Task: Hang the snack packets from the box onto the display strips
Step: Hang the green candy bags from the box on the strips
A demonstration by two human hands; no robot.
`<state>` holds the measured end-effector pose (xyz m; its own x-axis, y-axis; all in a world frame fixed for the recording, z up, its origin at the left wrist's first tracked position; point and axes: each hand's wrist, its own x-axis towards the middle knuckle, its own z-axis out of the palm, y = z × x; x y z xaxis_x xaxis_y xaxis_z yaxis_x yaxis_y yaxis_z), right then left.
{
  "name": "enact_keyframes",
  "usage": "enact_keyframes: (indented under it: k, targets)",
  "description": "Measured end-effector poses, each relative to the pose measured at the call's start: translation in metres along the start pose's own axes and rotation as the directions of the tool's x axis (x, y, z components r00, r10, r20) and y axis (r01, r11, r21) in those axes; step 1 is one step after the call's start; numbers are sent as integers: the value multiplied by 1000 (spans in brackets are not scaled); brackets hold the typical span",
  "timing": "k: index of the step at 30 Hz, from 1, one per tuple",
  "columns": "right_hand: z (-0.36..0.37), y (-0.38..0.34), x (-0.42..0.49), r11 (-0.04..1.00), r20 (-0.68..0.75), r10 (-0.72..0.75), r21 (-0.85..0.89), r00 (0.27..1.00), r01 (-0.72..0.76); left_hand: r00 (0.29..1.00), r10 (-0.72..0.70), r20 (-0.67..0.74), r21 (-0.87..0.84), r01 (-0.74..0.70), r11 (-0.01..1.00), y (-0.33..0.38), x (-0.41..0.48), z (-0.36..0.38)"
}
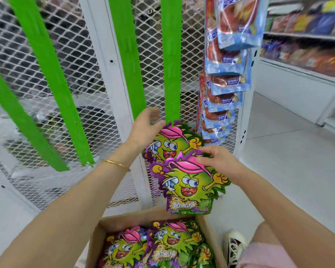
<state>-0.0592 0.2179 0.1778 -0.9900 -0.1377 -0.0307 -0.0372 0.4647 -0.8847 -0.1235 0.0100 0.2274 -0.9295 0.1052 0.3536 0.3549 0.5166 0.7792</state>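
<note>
Several green display strips hang on a white mesh rack; the rightmost green strip ends just above two cartoon snack packets. The upper packet hangs at the strip's lower end, and my left hand pinches its top left edge beside the strip. A second packet overlaps it lower down; the fingers of my right hand rest on its top edge at the pink cap. The cardboard box at the bottom holds several more of the same packets.
Another strip at the right carries several blue-and-red packets. Store shelves with goods stand at the far right. The other green strips hang bare. My shoe and knee are next to the box on the white tiled floor.
</note>
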Motion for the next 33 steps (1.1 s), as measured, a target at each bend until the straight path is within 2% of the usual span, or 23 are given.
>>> enact_keyframes:
  k: [2, 5, 9, 12, 16, 19, 22, 29, 33]
  targets:
    - [-6, -7, 2, 999, 26, -19, -31, 999, 20, 999, 29, -22, 6, -29, 1000, 8, 12, 11]
    - [-14, -17, 5, 999, 50, -43, -25, 998, 44, 997, -42, -62, -82, 36, 996, 11, 22, 20]
    - [-19, -35, 16, 978, -6, -125, -171, 992, 122, 996, -58, -66, -69, 54, 996, 12, 34, 22]
    - [-20, -48, 27, 919, -78, -227, -348, 971, 186, 999, -44, 2, -91, 44, 995, 20, 32, 18]
    - [-22, -73, 33, 844, -191, -332, -497, 924, 201, 988, -91, 127, -291, 124, 949, 35, 27, 6]
    - [-24, -87, 35, 771, -222, -416, -600, 882, 213, 976, -86, 201, -260, 138, 956, 44, 27, -1]
    - [-25, -96, 38, 730, -231, -475, -643, 849, 233, 971, -60, 232, -207, 110, 972, 52, 26, -4]
    - [-23, -104, 39, 659, -258, -553, -718, 793, 226, 978, -73, 198, -197, 113, 974, 63, 22, -7]
    - [-20, -99, 35, 668, -228, -522, -708, 822, 229, 987, -104, 123, -217, 129, 967, 62, 20, -5]
